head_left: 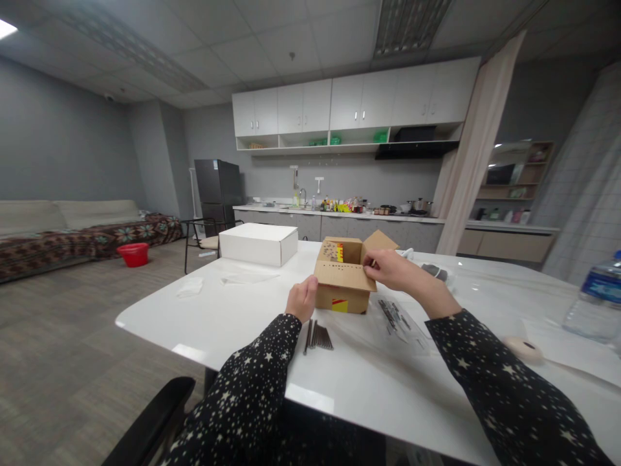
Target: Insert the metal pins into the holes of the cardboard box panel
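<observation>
Head view: I see both starred sleeves reaching over the white table [204, 317]. My left hand [301, 299] braces the cardboard box [345, 285]; my right hand [388, 268] pinches its near flap. Dark rods [317, 336] lie just below the left hand.

You are looking at two boxes: one brown cardboard box [345, 277] at centre frame and one white box [258, 243] left of it. One bundle of dark rods [317, 336] is lying below; one water bottle [594, 300] is standing at right.
</observation>
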A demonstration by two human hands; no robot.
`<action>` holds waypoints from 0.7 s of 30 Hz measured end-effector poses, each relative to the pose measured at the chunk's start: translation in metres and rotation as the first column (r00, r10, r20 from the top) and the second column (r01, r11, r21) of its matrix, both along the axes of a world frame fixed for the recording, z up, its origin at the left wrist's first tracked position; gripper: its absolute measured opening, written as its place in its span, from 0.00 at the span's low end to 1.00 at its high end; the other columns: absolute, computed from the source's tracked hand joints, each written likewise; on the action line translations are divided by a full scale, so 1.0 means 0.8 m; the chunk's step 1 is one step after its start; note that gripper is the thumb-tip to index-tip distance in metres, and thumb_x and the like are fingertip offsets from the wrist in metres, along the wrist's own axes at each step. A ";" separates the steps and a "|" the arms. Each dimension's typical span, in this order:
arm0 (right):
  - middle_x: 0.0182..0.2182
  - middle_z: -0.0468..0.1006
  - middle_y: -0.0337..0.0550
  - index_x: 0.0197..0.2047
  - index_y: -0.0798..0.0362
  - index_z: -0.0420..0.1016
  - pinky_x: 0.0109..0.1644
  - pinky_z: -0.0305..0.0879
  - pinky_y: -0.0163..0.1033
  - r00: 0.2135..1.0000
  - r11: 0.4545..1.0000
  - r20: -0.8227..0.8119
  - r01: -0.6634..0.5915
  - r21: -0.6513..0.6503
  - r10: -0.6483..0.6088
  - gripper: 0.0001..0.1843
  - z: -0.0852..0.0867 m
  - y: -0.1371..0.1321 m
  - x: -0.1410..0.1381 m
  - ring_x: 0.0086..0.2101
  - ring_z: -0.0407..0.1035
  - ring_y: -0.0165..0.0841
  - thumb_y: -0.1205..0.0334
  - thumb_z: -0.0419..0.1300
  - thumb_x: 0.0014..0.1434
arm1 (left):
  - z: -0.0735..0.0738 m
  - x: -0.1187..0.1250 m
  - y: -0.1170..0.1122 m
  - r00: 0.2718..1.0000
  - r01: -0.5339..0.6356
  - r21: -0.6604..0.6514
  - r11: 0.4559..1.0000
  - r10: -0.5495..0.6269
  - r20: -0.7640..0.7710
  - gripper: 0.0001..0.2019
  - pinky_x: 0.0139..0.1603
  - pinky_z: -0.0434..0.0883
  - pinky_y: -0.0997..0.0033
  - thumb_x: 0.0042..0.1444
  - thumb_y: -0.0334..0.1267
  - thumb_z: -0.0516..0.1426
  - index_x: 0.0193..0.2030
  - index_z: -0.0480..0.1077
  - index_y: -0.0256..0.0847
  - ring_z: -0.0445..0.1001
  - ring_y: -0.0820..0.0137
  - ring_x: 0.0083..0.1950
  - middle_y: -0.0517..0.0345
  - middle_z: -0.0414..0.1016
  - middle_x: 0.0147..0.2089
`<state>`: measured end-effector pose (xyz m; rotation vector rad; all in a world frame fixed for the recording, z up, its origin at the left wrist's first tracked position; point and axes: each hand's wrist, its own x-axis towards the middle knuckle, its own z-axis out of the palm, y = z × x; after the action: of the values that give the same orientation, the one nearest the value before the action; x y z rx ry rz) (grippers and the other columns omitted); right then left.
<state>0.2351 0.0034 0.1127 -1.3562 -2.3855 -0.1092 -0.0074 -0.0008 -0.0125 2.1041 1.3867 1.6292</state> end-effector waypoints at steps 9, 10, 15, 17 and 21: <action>0.37 0.80 0.50 0.35 0.55 0.74 0.38 0.61 0.36 0.996 0.997 0.075 0.034 0.073 -0.039 0.08 -0.001 -0.003 -0.006 0.36 0.73 0.37 0.68 0.54 0.62 | 0.002 0.001 -0.003 1.000 0.012 -0.008 1.000 -0.012 0.013 0.25 0.43 0.71 0.70 0.69 0.49 0.40 0.43 0.75 0.40 0.77 0.65 0.39 0.53 0.79 0.32; 0.37 0.80 0.50 0.35 0.55 0.74 0.38 0.61 0.36 0.995 0.996 0.087 0.039 0.080 -0.046 0.08 -0.001 -0.004 -0.007 0.36 0.73 0.37 0.68 0.53 0.62 | 0.003 0.001 -0.004 1.000 0.011 -0.009 1.000 -0.011 0.013 0.25 0.43 0.71 0.70 0.69 0.49 0.40 0.43 0.75 0.40 0.77 0.65 0.39 0.53 0.79 0.32; 0.38 0.79 0.53 0.36 0.55 0.73 0.38 0.61 0.37 0.988 0.994 0.138 0.060 0.091 -0.073 0.08 0.000 -0.009 -0.010 0.38 0.73 0.39 0.68 0.52 0.63 | 0.003 0.002 -0.003 1.000 0.013 -0.002 1.000 -0.013 0.011 0.24 0.43 0.71 0.70 0.70 0.48 0.40 0.42 0.75 0.41 0.77 0.65 0.38 0.54 0.79 0.32; 0.39 0.79 0.55 0.37 0.56 0.72 0.38 0.60 0.38 0.984 0.993 0.157 0.065 0.100 -0.081 0.08 0.000 -0.010 -0.012 0.39 0.73 0.41 0.68 0.52 0.64 | 0.003 0.002 -0.003 1.000 0.009 0.003 1.000 -0.009 0.014 0.24 0.43 0.71 0.70 0.70 0.49 0.40 0.41 0.75 0.41 0.77 0.65 0.38 0.54 0.79 0.32; 0.40 0.79 0.57 0.38 0.57 0.72 0.40 0.61 0.39 0.981 0.990 0.170 0.076 0.120 -0.096 0.08 -0.001 -0.011 -0.014 0.41 0.73 0.41 0.69 0.52 0.65 | 0.004 0.002 -0.004 1.000 0.021 -0.004 1.000 -0.021 0.017 0.25 0.45 0.71 0.69 0.69 0.49 0.40 0.42 0.75 0.40 0.77 0.65 0.40 0.53 0.79 0.33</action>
<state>0.2237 -0.0056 0.1116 -1.4499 -2.4195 -0.3977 -0.0059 -0.0038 -0.0095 2.0909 1.3567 1.6308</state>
